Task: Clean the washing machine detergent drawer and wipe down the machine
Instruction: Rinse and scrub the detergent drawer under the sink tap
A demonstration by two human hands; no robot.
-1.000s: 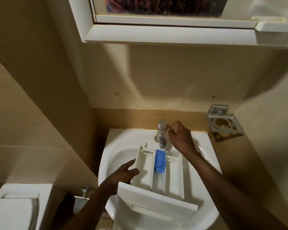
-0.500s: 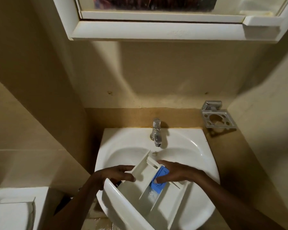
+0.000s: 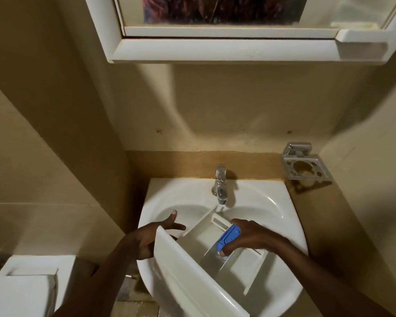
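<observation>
Beneath the faucet (image 3: 220,187), over the sink (image 3: 281,209), right hand (image 3: 249,236) now pinches the drawer (image 3: 193,261)'s blue insert (image 3: 229,236), lifted higher; left hand (image 3: 146,239), fingers spread, steadies it.

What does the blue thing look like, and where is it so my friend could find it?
Find the white sink under the tap. A white detergent drawer lies tilted in it, and the right hand grips a small blue plastic piece in its middle compartment. It is the only blue thing here.
</observation>
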